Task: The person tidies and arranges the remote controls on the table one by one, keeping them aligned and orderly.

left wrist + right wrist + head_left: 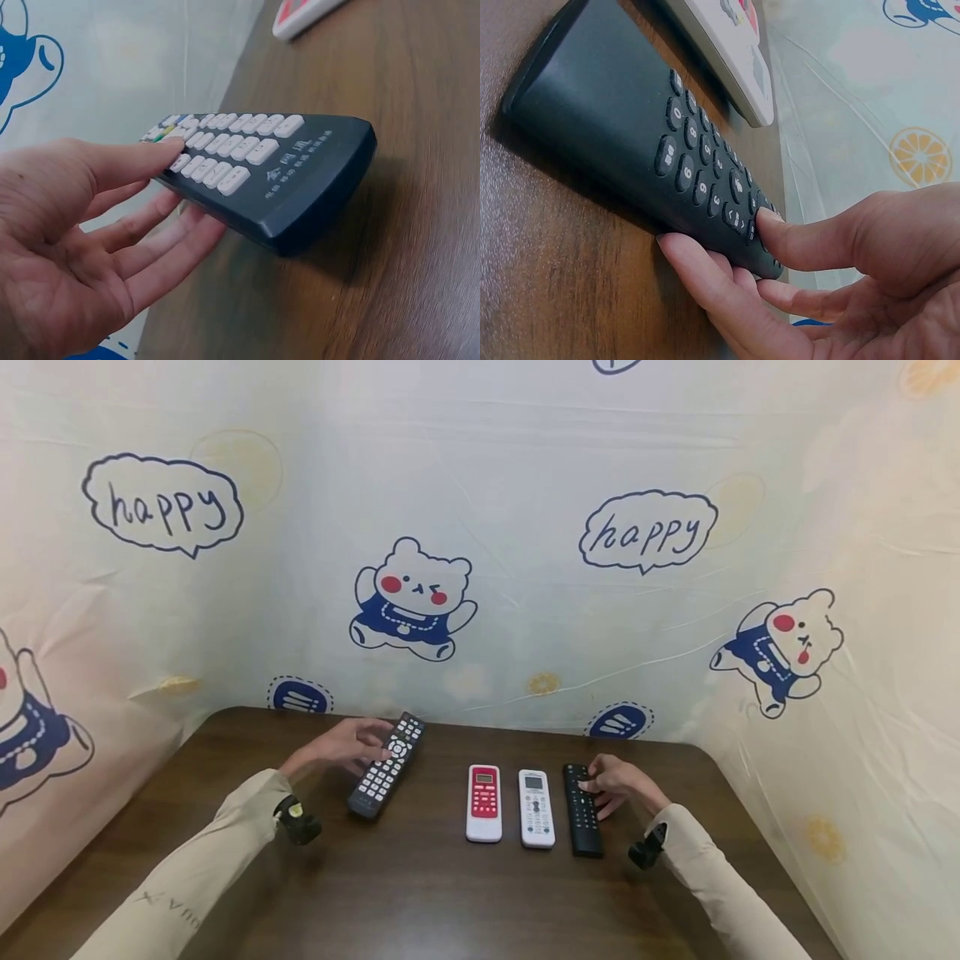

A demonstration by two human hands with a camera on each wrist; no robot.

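Observation:
My left hand [347, 747] holds a dark remote control with white buttons [381, 777], thumb on its keys and fingers beneath. In the left wrist view this remote's near end is tilted above the wood, with a shadow below it. My right hand [621, 781] grips a black remote control with black buttons [582, 818]. Its thumb presses on the upper keys, and the other fingers lie along the side edge, as the right wrist view shows. Between the hands lie a red and white remote [483, 827] and a white remote [537, 839], both with small screens.
A brown wooden table [420, 893] carries all the remotes. Behind it and at both sides hangs a pale curtain [525, 610] printed with bears and "happy" bubbles, meeting the table's back edge. Small dark devices are strapped at both wrists.

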